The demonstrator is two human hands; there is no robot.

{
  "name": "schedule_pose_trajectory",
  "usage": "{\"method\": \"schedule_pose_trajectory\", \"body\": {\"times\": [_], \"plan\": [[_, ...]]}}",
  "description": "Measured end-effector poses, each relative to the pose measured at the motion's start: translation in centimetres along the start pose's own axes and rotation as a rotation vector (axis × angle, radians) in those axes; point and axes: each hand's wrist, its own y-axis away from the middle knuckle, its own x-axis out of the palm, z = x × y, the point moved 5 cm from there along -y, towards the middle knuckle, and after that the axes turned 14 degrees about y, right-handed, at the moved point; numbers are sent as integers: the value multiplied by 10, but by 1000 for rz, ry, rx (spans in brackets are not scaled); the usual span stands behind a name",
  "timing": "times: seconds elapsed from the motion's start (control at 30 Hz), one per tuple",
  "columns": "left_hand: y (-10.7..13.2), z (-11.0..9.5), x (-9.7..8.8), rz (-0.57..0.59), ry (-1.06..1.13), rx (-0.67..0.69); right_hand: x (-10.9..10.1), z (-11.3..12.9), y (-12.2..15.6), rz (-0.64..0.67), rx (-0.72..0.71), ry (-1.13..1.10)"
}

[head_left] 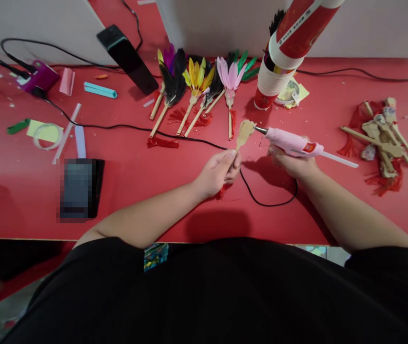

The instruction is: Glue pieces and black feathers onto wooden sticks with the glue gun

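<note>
My left hand (pixel 219 172) is closed on the handle of a small bare wooden fan stick (pixel 244 133), with a red tassel showing under the fingers. My right hand (pixel 292 161) grips a pink hot glue gun (pixel 292 144). Its metal tip points left and almost touches the stick's broad top. A white glue stick juts from the gun's back. The gun's black cord (pixel 261 198) loops under my wrists across the red table (pixel 153 191).
Several finished feather fans (pixel 196 88) lie in a row behind my hands. A stack of red paper cups (pixel 279 71) leans at the back. Bare wooden sticks with red tassels (pixel 381 138) are piled at right. A phone (pixel 79 188), tape roll (pixel 48 136) and paper scraps lie at left.
</note>
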Motion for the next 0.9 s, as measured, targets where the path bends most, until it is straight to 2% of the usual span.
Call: {"method": "schedule_pose_trajectory", "body": {"times": [0.17,0.33,0.5,0.77,0.9], "plan": [[-5,0,-6,-98,137,-155,-5,-1,-1,57,26,99],[-4,-3,-4,-102,294,-352,-6,-5,-4,43,12,104],[2,-1,-6,-132,421,-594,-5,5,-5,63,-55,115],[10,8,-22,-212,573,-799,-7,15,-4,116,-175,73],[15,11,-34,-157,544,-882,-9,8,-5,92,-212,29]]}}
